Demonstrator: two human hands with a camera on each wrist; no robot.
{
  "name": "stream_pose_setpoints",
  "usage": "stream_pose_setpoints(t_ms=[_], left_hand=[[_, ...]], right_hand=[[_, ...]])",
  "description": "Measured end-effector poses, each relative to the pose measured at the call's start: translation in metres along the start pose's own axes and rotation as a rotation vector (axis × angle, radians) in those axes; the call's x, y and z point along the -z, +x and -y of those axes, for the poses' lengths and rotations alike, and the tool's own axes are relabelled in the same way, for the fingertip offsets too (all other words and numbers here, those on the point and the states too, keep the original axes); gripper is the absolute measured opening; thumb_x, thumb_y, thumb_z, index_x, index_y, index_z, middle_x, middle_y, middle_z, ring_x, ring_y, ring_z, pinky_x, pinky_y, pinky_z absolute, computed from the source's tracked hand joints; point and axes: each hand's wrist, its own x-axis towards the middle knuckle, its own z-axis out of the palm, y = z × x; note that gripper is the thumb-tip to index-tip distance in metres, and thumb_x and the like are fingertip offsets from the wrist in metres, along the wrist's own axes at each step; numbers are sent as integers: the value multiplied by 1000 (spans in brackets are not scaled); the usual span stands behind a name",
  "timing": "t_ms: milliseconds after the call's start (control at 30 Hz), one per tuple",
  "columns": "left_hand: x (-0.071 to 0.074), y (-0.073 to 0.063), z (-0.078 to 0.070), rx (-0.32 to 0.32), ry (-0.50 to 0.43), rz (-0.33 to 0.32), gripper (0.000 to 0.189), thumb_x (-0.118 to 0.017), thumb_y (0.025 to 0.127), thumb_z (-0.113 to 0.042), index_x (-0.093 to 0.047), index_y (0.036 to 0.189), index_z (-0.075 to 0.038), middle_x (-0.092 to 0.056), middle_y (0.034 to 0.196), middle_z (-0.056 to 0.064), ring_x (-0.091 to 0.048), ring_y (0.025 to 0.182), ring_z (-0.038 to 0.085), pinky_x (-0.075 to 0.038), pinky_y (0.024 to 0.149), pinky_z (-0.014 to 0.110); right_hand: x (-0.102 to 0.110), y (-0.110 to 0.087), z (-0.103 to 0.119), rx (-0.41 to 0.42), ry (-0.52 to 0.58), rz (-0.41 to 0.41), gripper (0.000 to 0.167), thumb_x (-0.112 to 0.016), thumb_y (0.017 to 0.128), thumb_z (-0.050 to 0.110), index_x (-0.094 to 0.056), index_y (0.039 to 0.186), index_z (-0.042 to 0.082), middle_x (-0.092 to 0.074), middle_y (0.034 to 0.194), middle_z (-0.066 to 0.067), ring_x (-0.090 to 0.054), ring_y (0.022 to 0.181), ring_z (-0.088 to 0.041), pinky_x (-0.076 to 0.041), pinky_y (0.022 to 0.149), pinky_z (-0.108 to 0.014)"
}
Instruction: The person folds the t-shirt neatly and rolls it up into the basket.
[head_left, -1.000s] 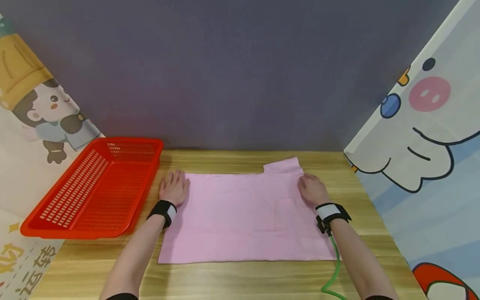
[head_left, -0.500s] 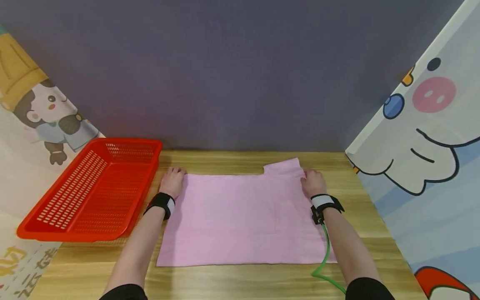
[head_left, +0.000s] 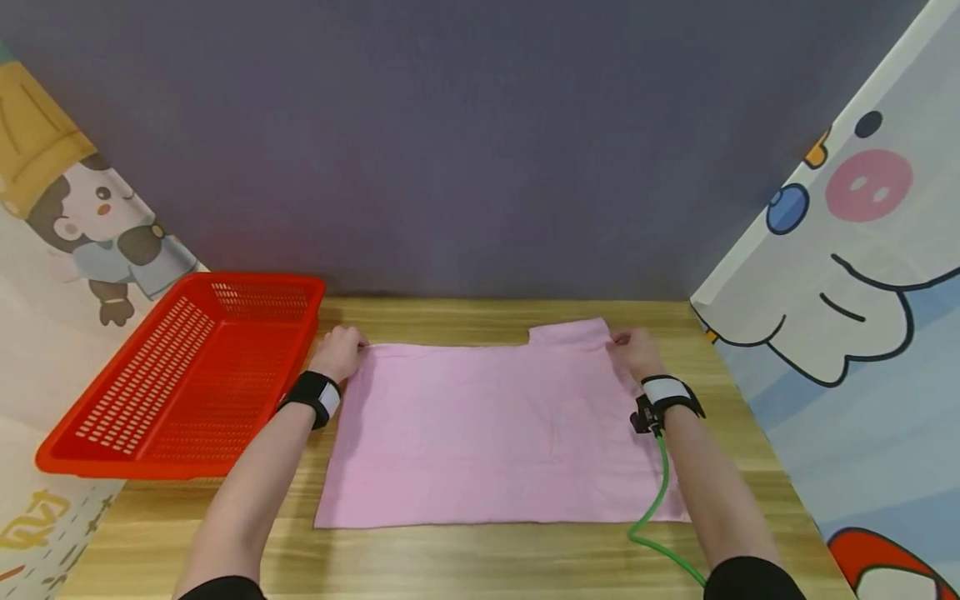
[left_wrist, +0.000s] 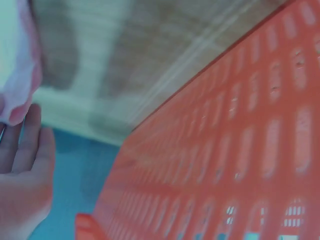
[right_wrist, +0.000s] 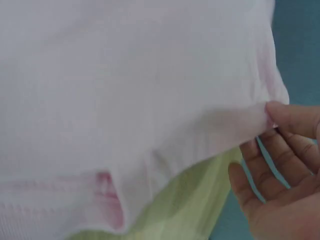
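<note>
A pink shirt lies folded into a wide rectangle on the table, with a short flap standing out from its far edge at the right. My left hand pinches its far left corner; in the left wrist view the cloth edge rises between the fingers. At the far right corner, my right hand pinches the cloth between thumb and fingertips. The right wrist view shows that side edge lifted off the wood, with a ribbed, stitched band beside it.
A red perforated plastic basket stands close by my left forearm. A green cable runs from the right wrist strap across the table. A grey panel rises behind, with printed walls at both sides.
Both hands lay flatter along the shirt's sides a second ago; now their fingers have curled in to pinch the two far corners. The left hand moved slightly away from me. The basket stays put.
</note>
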Motion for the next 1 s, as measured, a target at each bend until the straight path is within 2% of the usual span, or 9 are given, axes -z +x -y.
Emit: stream_pose_setpoints(t_ms=[167, 300, 433, 567, 667, 800, 900, 1000], left_hand=[[14, -6, -9, 4, 0, 30, 19, -62, 93, -10, -79, 100, -4, -75, 104, 22, -67, 93, 41, -52, 82, 55], [20, -13, -14, -30, 7, 37, 18, -63, 92, -9, -81, 89, -7, -75, 92, 17, -63, 79, 31, -48, 71, 45], [20, -25, -16, -70, 17, 29, 19, -65, 92, -6, -79, 78, -8, -69, 79, 11, -56, 71, 25, -40, 65, 36], [17, -40, -17, -103, 44, 0, 20, -67, 91, -4, -78, 74, -9, -67, 79, 10, -54, 70, 24, -38, 63, 35], [14, -51, -17, -107, 60, -11, 19, -67, 90, -4, -79, 77, -10, -69, 86, 12, -58, 72, 27, -42, 63, 39], [11, -64, -19, -100, 80, -8, 18, -66, 91, -3, -80, 83, -9, -72, 93, 15, -64, 76, 32, -47, 63, 44], [8, -74, -20, -118, 105, -18, 21, -64, 91, 0, -80, 83, -11, -73, 90, 15, -65, 75, 32, -48, 61, 45], [4, -83, -21, -148, 123, -36, 26, -61, 91, 4, -78, 77, -11, -72, 83, 13, -64, 71, 31, -48, 58, 45]], right_hand=[[14, -5, 6, 76, 12, -8, 29, -64, 95, 11, -67, 112, -12, -70, 112, -32, -68, 102, -42, -54, 77, -31], [21, -14, 9, 102, 59, -1, 26, -67, 94, 12, -70, 109, -10, -70, 112, -30, -69, 99, -37, -49, 71, -21], [26, -26, 8, 132, 134, 4, 26, -70, 92, 11, -72, 109, -9, -72, 111, -28, -69, 89, -14, -50, 70, -17], [29, -39, 4, 144, 217, 33, 28, -72, 92, 11, -72, 110, -10, -74, 107, -22, -63, 80, 6, -51, 72, -14], [29, -49, 1, 145, 241, 49, 29, -73, 92, 13, -72, 110, -9, -75, 108, -21, -63, 80, 9, -52, 74, -13], [30, -63, -3, 128, 209, 54, 31, -73, 93, 19, -73, 111, -5, -73, 114, -23, -62, 84, 8, -53, 75, -14], [30, -73, -7, 125, 178, 52, 29, -72, 94, 20, -74, 112, -3, -71, 118, -24, -60, 86, 11, -52, 76, -13], [28, -82, -12, 165, 169, 40, 25, -71, 94, 15, -74, 110, -4, -70, 119, -26, -59, 87, 13, -52, 75, -12]])
